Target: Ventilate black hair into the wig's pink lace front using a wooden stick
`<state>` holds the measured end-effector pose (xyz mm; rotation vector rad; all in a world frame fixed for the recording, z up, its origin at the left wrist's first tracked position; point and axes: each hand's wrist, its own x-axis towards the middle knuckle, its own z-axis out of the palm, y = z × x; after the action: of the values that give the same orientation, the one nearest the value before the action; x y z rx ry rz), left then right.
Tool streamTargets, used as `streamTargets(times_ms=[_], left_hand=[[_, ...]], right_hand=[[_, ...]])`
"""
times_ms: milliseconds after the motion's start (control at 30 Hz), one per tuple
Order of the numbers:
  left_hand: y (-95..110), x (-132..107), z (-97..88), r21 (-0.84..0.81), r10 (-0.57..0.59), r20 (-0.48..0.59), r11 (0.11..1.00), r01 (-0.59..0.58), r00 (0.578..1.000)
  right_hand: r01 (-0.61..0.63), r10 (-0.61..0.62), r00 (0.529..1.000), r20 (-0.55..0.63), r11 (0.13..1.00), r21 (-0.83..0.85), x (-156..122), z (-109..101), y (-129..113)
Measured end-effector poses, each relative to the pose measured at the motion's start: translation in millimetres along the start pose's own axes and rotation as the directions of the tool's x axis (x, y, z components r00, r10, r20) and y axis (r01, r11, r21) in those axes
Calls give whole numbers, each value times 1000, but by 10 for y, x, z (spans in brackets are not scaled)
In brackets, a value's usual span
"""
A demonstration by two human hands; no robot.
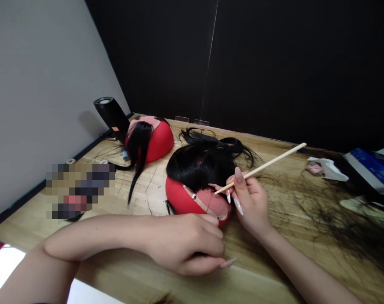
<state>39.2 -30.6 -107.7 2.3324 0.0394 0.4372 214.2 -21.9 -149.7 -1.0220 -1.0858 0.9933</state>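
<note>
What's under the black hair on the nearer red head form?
Near the front, a pink mesh cap with a pale edge lies over the red form. Further back, the black hair covers both, so whatever is beneath it cannot be seen.

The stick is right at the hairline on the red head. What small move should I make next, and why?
Probably slide the wooden stick, held in the right hand, along the pink cap's edge: its tip sits at the hairline, and the left hand is against the red wig block.
</note>
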Motion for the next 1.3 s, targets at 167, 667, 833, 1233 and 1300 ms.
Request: streamTargets(times_ms=[167,667,833,1233,1300], left_hand=[[-11,4,14,-27,22,-1,999,-22,1000],[-30,4,27,3,35,-5,999,-34,999],[-24,0,20,40,47,-14,998,-46,999],[-61,-20,51,406,132,-39,908,-105,990],[-70,-25,41,427,142,-48,898,-109,989]], right_hand=[[-15,14,1000,-25,1000,-6,19,22,-32],[-10,11,1000,-14,1000,9,14,-3,3],[21,-20,1000,-20,998,61,3,12,26],[266,-270,963,-21,956,-128,-25,41,-113],[308,-312,950,-12,942,-130,-23,62,-139]])
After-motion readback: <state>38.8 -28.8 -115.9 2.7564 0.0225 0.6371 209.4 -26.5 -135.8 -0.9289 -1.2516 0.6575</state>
